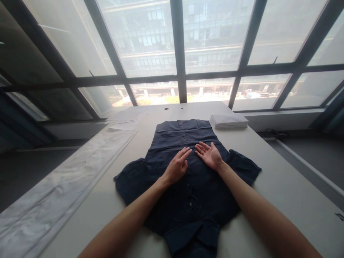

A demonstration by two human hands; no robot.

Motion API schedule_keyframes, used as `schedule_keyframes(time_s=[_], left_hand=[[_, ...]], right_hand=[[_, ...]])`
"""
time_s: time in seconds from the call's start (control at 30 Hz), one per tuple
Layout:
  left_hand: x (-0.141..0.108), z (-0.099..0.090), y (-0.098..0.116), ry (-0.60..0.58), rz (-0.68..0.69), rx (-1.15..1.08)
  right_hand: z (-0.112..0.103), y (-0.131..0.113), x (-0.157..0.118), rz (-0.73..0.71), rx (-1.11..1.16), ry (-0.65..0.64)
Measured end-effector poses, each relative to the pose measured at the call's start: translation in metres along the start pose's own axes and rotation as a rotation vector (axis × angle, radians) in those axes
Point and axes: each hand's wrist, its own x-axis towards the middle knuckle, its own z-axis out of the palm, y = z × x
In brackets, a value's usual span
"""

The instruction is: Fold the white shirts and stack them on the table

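A dark navy short-sleeved shirt (185,136) lies spread flat on the white table (271,186), its button front facing up. The collar points toward me at the bottom of the view, and the hem is at the far end. Over the middle of the shirt is my left hand (177,165), fingers stretched out toward the button line and holding nothing. My right hand (209,154) is just across that line, palm turned up, fingers spread and nothing in it. Whether either hand touches the cloth I cannot tell.
At the far right of the table sits a stack of folded white cloth (229,121). White, wrinkled sheeting (72,186) runs along the left side, with thin white sheets (123,117) beyond it. Behind the table stand large windows with dark frames (177,46).
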Motion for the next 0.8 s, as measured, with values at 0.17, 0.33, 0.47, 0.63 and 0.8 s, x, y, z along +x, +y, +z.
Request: schedule_keyframes(time_s=[0.17, 0.33, 0.47, 0.63, 0.8], left_hand=[[0.008, 0.001, -0.001, -0.135, -0.173, -0.767], [0.011, -0.031, -0.030, -0.137, -0.521, -1.111], [0.004, -0.077, -0.066, -0.080, -0.689, -1.182], [-0.008, -0.115, -0.109, 0.265, -0.781, -1.315], [0.001, -0.116, -0.111, 0.614, -0.796, -1.077]], right_hand=[[-0.001, 0.002, 0.001, -0.022, -0.053, -0.011], [-0.004, 0.002, 0.002, -0.010, -0.016, -0.003], [-0.005, 0.002, 0.002, -0.014, -0.029, -0.009], [-0.005, 0.001, 0.001, 0.005, 0.004, 0.005], [-0.004, 0.000, 0.001, 0.014, 0.028, 0.014]])
